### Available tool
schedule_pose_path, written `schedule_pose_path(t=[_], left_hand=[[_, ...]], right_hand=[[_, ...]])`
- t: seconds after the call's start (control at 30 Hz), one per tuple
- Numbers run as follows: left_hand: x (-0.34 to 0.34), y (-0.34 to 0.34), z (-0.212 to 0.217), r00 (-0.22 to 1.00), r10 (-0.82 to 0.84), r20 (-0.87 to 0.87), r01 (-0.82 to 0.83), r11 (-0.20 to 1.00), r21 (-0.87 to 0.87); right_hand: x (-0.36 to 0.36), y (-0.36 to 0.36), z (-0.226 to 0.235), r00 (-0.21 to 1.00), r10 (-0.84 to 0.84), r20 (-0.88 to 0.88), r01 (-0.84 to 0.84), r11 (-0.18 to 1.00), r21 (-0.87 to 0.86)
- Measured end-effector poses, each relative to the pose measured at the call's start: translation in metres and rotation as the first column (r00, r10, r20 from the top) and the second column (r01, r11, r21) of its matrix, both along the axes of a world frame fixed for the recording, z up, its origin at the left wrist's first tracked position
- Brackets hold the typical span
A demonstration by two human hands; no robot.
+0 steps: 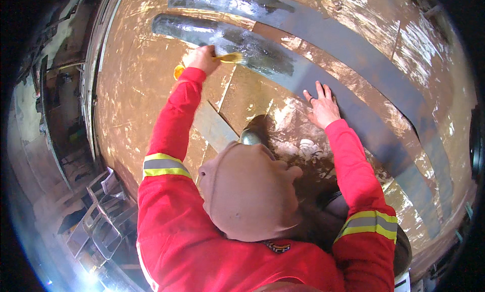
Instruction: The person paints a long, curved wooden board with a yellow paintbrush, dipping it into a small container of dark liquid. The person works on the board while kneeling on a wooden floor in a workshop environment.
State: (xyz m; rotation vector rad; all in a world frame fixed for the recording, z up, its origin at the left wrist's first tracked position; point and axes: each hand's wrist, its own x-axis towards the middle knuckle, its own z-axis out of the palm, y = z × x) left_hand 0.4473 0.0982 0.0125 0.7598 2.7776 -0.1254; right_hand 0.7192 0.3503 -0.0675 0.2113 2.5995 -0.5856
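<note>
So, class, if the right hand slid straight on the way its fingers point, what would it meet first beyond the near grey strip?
The brown surface, then likely the far strip; height differences are unclear.

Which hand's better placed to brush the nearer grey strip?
Left hand, likely: it grips the yellow brush, tip at the dark, wet-looking patch. The right hand holds no tool, fingers spread over the strip.

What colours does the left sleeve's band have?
The band is yellow-green with a grey middle stripe, best seen in the head view.
</note>
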Motion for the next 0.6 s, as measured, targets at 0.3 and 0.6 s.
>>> schedule_pose_path(t=[0.3, 0.6], left_hand=[[-0.029, -0.007, -0.004, 0.953, 0.041, -0.299, -0.101, 0.977, -0.186], [-0.01, 0.026, -0.014, 0.976, -0.215, 0.022, 0.209, 0.964, 0.163]], right_hand=[[-0.002, -0.005, 0.003, 1.0, -0.003, 0.019, 0.003, 1.0, 0.028], [0.002, -0.001, 0.001, 1.0, -0.016, 0.002, 0.016, 1.0, 0.007]])
